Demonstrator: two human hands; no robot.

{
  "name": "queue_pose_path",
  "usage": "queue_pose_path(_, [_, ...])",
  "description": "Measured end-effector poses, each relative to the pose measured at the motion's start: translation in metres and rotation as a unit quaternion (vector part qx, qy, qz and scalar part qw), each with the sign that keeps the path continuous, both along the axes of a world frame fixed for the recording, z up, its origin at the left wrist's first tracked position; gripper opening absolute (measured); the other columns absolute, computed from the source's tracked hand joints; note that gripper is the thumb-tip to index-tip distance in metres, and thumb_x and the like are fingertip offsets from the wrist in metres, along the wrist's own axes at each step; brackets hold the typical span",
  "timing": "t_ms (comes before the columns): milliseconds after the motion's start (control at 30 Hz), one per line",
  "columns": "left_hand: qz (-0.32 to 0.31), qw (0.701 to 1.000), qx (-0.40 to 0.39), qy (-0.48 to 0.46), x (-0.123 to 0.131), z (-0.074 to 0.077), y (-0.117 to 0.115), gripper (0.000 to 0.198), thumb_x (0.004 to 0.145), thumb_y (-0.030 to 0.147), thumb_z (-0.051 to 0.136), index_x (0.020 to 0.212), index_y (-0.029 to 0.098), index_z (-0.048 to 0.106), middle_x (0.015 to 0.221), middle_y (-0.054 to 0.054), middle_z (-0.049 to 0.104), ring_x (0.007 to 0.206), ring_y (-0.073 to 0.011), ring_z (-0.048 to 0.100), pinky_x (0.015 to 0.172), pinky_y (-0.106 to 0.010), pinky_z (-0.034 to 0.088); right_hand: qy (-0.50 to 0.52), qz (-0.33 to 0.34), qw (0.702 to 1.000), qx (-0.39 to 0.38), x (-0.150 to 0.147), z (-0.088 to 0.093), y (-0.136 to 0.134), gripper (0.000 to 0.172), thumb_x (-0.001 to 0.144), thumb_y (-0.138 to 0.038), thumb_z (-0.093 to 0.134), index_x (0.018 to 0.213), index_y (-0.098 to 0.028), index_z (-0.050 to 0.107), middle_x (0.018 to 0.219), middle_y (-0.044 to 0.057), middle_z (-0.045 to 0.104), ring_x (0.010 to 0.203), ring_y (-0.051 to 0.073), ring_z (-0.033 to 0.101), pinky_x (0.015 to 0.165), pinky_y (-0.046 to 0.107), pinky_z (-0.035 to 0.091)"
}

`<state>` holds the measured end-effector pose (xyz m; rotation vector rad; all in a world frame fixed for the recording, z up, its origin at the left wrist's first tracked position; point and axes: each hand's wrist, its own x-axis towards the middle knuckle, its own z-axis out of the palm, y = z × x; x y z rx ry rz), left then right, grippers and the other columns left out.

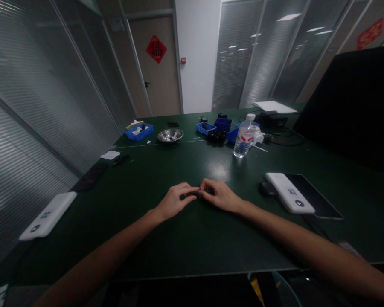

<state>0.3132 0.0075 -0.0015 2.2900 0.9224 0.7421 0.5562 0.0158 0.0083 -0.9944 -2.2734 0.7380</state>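
My left hand (174, 199) and my right hand (220, 195) meet at the middle of a dark green table (185, 243). Both have their fingers curled and pinched together on a small dark part (193, 195) held between them just above the tabletop. The part is too small and dark to name. Both forearms reach in from the near edge.
A water bottle (245, 136) stands beyond my hands. Blue bins (140, 131), a metal bowl (170, 135) and black parts (216, 137) sit farther back. A white device (289, 192) on a dark tablet lies right; another white device (48, 215) lies left. A black monitor (355, 106) stands far right.
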Motion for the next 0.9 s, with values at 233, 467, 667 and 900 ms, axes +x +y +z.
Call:
queue_pose_path(233, [0.000,0.998,0.022,0.063,0.001,-0.004,0.000,0.040,0.099,0.032,0.060,0.138,0.027,0.061,0.113,-0.006,0.065,0.104,-0.0215,0.057,0.092,-0.037,0.049,-0.096,0.004,0.993,0.071,0.007,-0.005,0.007,0.010,0.098,-0.028,0.058,0.103,-0.020,0.062,0.095,0.003,0.067,0.078,0.016,0.061,0.070,0.027,0.041])
queue_pose_path(467, [0.013,0.997,0.016,0.075,0.002,-0.002,0.000,0.041,0.097,0.033,0.062,0.138,0.024,0.059,0.108,-0.005,0.064,0.100,-0.0211,0.057,0.090,-0.036,0.048,-0.208,0.020,0.968,0.138,0.009,-0.002,0.007,0.013,0.100,-0.030,0.055,0.107,-0.020,0.060,0.102,0.006,0.064,0.075,0.015,0.059,0.065,0.027,0.037])
queue_pose_path(667, [-0.064,0.996,-0.012,0.065,-0.004,0.006,-0.005,0.020,0.091,0.033,0.071,0.106,0.019,0.070,0.104,-0.006,0.065,0.098,-0.0201,0.060,0.086,-0.034,0.049,-0.234,-0.083,0.961,0.121,0.016,-0.007,0.017,0.013,0.101,-0.032,0.056,0.102,-0.020,0.060,0.099,0.006,0.063,0.074,0.016,0.058,0.062,0.027,0.034])
queue_pose_path(900, [-0.135,0.988,-0.011,0.076,0.001,0.008,-0.013,0.017,0.092,0.030,0.070,0.104,0.018,0.067,0.101,-0.006,0.065,0.095,-0.0197,0.059,0.083,-0.034,0.048,-0.211,-0.126,0.964,0.103,0.019,-0.012,0.023,0.017,0.101,-0.036,0.058,0.100,-0.020,0.061,0.099,0.005,0.063,0.076,0.016,0.059,0.064,0.027,0.034])
